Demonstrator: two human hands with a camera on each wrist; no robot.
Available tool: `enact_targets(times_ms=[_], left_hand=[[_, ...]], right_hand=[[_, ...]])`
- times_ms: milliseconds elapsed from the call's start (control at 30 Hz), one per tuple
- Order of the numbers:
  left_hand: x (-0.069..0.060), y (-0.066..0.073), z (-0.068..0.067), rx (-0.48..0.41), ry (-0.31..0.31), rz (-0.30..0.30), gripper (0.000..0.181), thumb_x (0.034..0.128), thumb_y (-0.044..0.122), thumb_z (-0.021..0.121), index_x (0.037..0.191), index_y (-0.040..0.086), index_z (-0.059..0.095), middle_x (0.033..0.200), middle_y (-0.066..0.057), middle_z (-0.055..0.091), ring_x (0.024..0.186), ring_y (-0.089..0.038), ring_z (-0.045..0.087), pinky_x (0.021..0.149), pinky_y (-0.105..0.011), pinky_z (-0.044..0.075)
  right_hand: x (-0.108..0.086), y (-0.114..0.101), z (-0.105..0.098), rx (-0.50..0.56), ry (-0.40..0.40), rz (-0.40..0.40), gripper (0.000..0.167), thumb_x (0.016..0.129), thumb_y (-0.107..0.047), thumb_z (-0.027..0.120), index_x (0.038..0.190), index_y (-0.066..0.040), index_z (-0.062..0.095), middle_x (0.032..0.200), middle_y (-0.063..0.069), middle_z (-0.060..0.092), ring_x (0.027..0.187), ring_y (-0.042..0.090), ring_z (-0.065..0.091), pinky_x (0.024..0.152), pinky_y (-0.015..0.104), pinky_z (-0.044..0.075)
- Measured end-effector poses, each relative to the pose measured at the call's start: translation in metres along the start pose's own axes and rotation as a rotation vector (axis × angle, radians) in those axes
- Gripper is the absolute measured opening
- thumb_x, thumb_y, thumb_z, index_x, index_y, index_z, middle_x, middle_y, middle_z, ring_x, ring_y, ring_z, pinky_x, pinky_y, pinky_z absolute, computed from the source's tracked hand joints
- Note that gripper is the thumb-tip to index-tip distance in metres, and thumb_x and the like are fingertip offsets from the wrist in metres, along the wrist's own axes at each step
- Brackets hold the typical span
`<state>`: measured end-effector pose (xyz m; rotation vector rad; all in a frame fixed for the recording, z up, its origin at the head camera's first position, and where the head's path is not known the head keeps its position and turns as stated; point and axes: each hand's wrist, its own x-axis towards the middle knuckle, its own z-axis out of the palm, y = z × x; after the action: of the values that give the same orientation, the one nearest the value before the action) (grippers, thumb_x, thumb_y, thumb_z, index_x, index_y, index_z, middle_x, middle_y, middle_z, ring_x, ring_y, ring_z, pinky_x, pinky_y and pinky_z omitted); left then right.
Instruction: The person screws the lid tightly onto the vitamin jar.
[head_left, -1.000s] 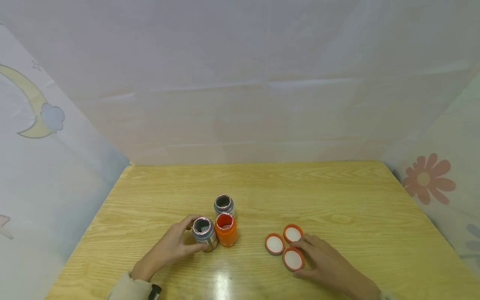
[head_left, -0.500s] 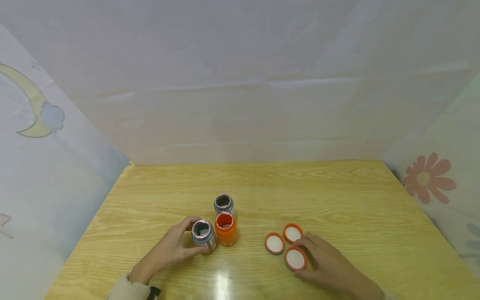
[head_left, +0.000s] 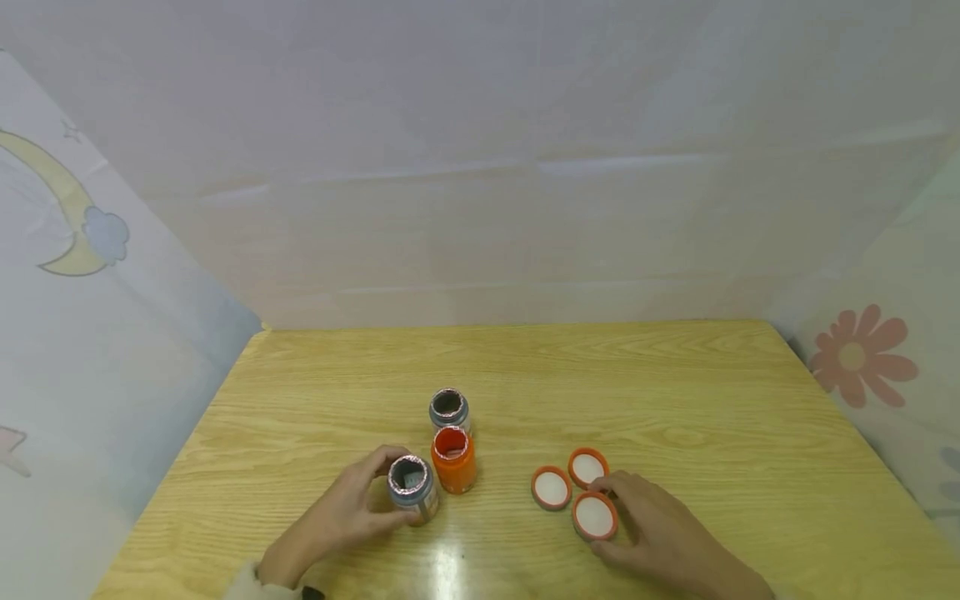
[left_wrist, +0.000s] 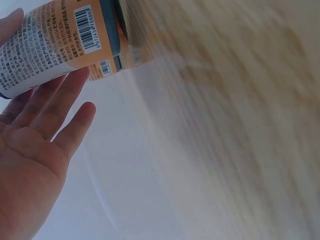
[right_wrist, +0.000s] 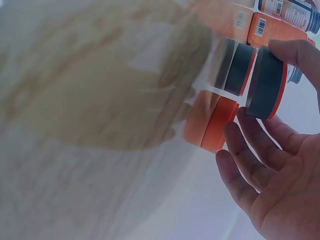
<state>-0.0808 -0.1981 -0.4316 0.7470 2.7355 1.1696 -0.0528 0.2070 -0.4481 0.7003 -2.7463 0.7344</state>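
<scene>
My left hand (head_left: pixel 352 508) holds a dark grey lidless jar (head_left: pixel 414 500), thumb on one side and fingers on the other. Its orange and white label (left_wrist: pixel 55 42) with a barcode fills the top of the left wrist view. My right hand (head_left: pixel 663 533) pinches a dark grey lid (right_wrist: pixel 267 82) between thumb and fingers, its white inside facing up in the head view. Beside it lie another grey lid (head_left: pixel 551 489) and an orange lid (right_wrist: pixel 220 125), both also inside up. An orange jar (head_left: pixel 454 471) stands right of the held jar, its mouth uncovered.
A second grey jar (head_left: pixel 449 408) stands just behind the orange one, uncovered too. All rest on a wood-grain table (head_left: pixel 675 375), with a pale sheet (head_left: pixel 525 208) hanging at the back and printed sheets at both sides.
My left hand has drawn the grey jar toward me, opening a small gap from the orange jar. My right hand has shifted its grey lid slightly right.
</scene>
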Motion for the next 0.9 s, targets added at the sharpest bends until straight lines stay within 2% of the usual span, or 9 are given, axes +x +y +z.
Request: enact_targets(times_ms=[133,367,467,567,733,900], left_hand=[[-0.002,0.005,0.003,-0.019,-0.001,0.007,0.062,0.0775,0.032,0.084,0.129,0.016,0.053,0.123,0.009,0.066,0.115,-0.015,0.064,0.099,-0.045,0.053],[-0.002,0.011,0.009,-0.036,-0.001,0.136,0.06,0.0788,0.025,0.085,0.128,0.014,0.053,0.121,0.007,0.066,0.112,-0.012,0.064,0.098,-0.037,0.054],[-0.001,0.015,0.012,-0.051,-0.002,0.156,0.06,0.078,0.022,0.085,0.128,0.017,0.053,0.122,0.01,0.065,0.112,-0.01,0.064,0.098,-0.035,0.054],[-0.001,0.02,0.015,-0.069,-0.019,0.139,0.06,0.0782,0.023,0.085,0.129,0.021,0.052,0.122,0.013,0.064,0.113,-0.01,0.064,0.099,-0.035,0.054],[-0.002,0.025,0.017,-0.109,-0.07,0.062,0.056,0.0817,0.031,0.082,0.129,0.028,0.052,0.123,0.016,0.062,0.114,-0.011,0.063,0.099,-0.034,0.053],[-0.001,0.03,0.019,-0.121,-0.107,0.004,0.054,0.0834,0.038,0.079,0.13,0.033,0.051,0.125,0.018,0.06,0.118,-0.012,0.062,0.102,-0.035,0.051]], right_hand=[[-0.001,-0.004,-0.002,0.018,-0.018,0.046,0.041,0.074,-0.03,0.086,0.106,-0.034,0.061,0.098,-0.029,0.056,0.086,-0.009,0.051,0.075,0.019,0.048],[-0.002,-0.004,-0.003,-0.01,-0.018,0.063,0.044,0.074,-0.033,0.086,0.111,-0.034,0.061,0.104,-0.03,0.057,0.093,-0.009,0.053,0.08,0.021,0.05],[-0.002,-0.006,-0.005,0.008,-0.018,0.076,0.041,0.077,-0.035,0.084,0.11,-0.037,0.06,0.103,-0.031,0.057,0.092,-0.009,0.053,0.079,0.021,0.049],[-0.003,-0.007,-0.008,0.03,-0.01,0.078,0.038,0.078,-0.034,0.084,0.109,-0.038,0.061,0.102,-0.03,0.058,0.091,-0.008,0.053,0.078,0.02,0.048],[-0.003,-0.006,-0.01,0.025,0.013,0.048,0.044,0.074,-0.025,0.086,0.109,-0.036,0.062,0.105,-0.028,0.059,0.094,-0.006,0.055,0.079,0.018,0.048],[-0.004,-0.004,-0.012,0.011,0.033,0.014,0.049,0.07,-0.022,0.087,0.109,-0.036,0.061,0.106,-0.028,0.058,0.095,-0.007,0.054,0.081,0.01,0.042]])
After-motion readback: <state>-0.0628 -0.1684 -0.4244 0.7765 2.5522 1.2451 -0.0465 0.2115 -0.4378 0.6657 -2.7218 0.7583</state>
